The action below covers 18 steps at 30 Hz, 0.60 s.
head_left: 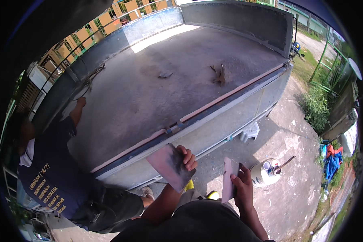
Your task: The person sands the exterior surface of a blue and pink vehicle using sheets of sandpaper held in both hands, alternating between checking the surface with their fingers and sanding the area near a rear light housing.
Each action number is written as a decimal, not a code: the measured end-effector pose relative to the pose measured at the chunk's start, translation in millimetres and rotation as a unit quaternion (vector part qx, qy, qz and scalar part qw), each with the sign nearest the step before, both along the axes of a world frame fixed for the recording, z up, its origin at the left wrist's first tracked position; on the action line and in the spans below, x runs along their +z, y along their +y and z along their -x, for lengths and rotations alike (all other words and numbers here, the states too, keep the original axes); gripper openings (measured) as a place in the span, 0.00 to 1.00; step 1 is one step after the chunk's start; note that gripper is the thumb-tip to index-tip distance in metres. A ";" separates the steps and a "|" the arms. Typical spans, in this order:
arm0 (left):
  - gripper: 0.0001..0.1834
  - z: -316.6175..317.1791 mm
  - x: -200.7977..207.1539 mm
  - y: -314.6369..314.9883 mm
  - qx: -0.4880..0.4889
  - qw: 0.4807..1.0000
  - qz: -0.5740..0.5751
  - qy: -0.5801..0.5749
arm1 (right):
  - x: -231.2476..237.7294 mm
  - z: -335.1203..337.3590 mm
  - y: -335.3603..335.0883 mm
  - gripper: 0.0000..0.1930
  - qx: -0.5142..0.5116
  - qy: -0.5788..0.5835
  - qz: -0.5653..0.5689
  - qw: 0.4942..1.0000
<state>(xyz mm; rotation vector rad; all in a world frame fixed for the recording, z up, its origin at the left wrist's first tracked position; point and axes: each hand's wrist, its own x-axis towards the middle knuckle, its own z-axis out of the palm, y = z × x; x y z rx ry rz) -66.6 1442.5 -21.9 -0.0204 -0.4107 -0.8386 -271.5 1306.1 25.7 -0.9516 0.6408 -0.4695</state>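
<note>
My left hand [187, 158] is closed on the edge of a flat rectangular board [165, 162], pinkish and smeared with dark grey. My right hand [243, 184] grips a thin flat plate [228, 173], light pinkish-grey and held upright, with the thumb against its face. The two pieces are apart, both in front of my body. Just beyond the board runs the grey side panel [230, 121] of a truck bed. Pinkish patches like filler line its top edge [145, 143]. What is on the far faces of both pieces is hidden.
A co-worker in a dark shirt [64, 169] leans over the bed [129, 97] at the left, one arm reaching in. On the bed lie a brown object [220, 76], a small grey scrap [165, 75] and cables [93, 76]. A white bucket [262, 177] and a stool [251, 131] stand right.
</note>
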 end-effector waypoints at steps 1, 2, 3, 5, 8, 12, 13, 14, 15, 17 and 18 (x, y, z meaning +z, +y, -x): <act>0.15 1.5 2.5 0.6 -0.001 1.000 -0.003 0.003 | -0.4 -1.2 0.9 0.33 -0.001 -0.003 0.000 1.000; 0.16 2.8 5.5 0.6 0.001 1.000 -0.008 0.001 | 0.4 -2.6 1.1 0.33 0.000 -0.010 0.006 1.000; 0.16 6.5 9.9 -0.9 0.000 1.000 -0.014 0.001 | -1.5 -1.9 -0.5 0.34 0.004 -0.002 0.035 0.999; 0.17 9.2 11.5 -3.3 -0.008 0.999 -0.032 -0.010 | -7.9 -1.1 -5.4 0.34 0.009 0.016 0.091 0.996; 0.20 16.1 2.4 3.4 -0.025 0.996 -0.074 -0.046 | -0.4 -7.2 -6.5 0.34 -0.014 -0.006 0.107 0.994; 0.27 32.3 -13.5 18.5 -0.050 0.983 -0.151 -0.088 | -9.3 -10.5 -14.5 0.29 -0.060 -0.043 0.099 0.992; 0.28 35.8 -24.5 23.1 -0.062 0.979 -0.173 -0.087 | -5.6 -12.0 -16.6 0.27 -0.067 -0.061 0.072 0.993; 0.29 41.2 -36.9 25.5 -0.061 0.978 -0.188 -0.067 | -3.6 -10.5 -19.4 0.25 -0.071 -0.080 0.045 0.993; 0.29 47.0 -39.5 24.7 -0.062 0.976 -0.203 -0.047 | -5.9 -8.5 -23.3 0.23 -0.077 -0.093 0.024 0.992; 0.28 55.0 -46.2 18.9 -0.099 0.971 -0.216 -0.021 | -13.0 -6.7 -31.7 0.20 -0.083 -0.117 -0.018 0.989; 0.29 58.9 -42.3 16.7 -0.089 0.959 -0.266 -0.044 | -9.3 -8.3 -31.7 0.19 -0.083 -0.133 -0.046 0.987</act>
